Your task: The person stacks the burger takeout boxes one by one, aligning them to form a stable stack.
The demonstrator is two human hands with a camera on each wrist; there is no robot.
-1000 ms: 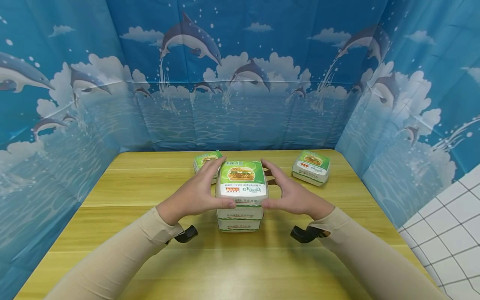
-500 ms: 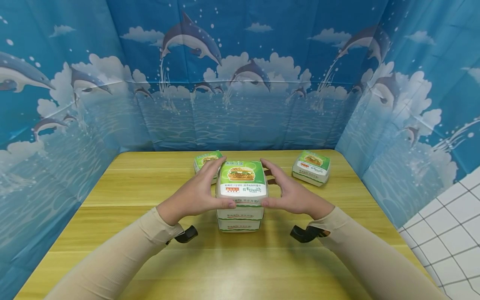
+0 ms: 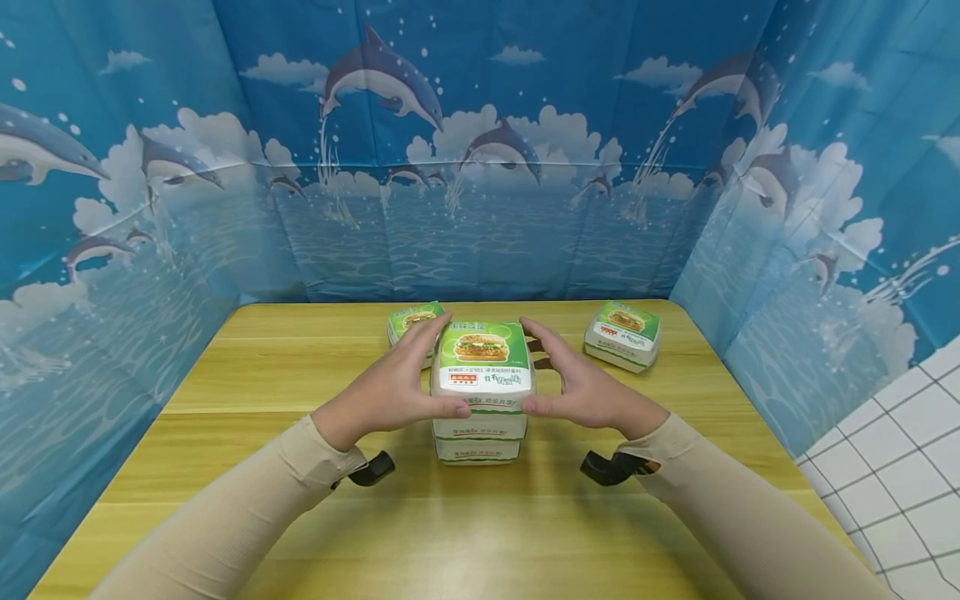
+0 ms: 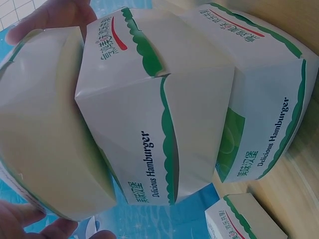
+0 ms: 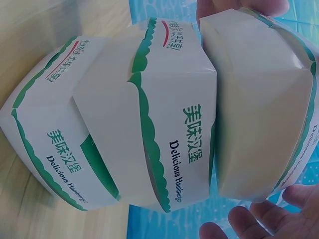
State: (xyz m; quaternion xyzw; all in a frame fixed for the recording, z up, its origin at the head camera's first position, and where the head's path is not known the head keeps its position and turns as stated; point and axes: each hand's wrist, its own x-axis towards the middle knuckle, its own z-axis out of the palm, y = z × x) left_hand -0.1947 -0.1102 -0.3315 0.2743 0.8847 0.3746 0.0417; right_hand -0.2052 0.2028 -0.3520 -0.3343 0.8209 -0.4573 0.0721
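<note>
Three hamburger boxes with green and white printing stand stacked in the head view. Both hands hold the top hamburger box (image 3: 483,367), the left hand (image 3: 390,387) at its left side and the right hand (image 3: 588,387) at its right. Each thumb lies at the front face, with the fingers reaching to the back. Below are the middle box (image 3: 480,427) and the bottom box (image 3: 477,452). In the left wrist view the top box (image 4: 45,119) touches the middle box (image 4: 124,129) near the front, while a wedge of blue backdrop shows between them toward the back.
Behind the stack to the left sits another hamburger box (image 3: 411,318), partly hidden by the left hand. One more box (image 3: 622,333) stands at the back right of the wooden table (image 3: 480,533). A blue dolphin curtain (image 3: 480,233) encloses the back and sides.
The top box has shifted very slightly to the left between the hands. Hands, lower boxes and the two boxes behind look unmoved.
</note>
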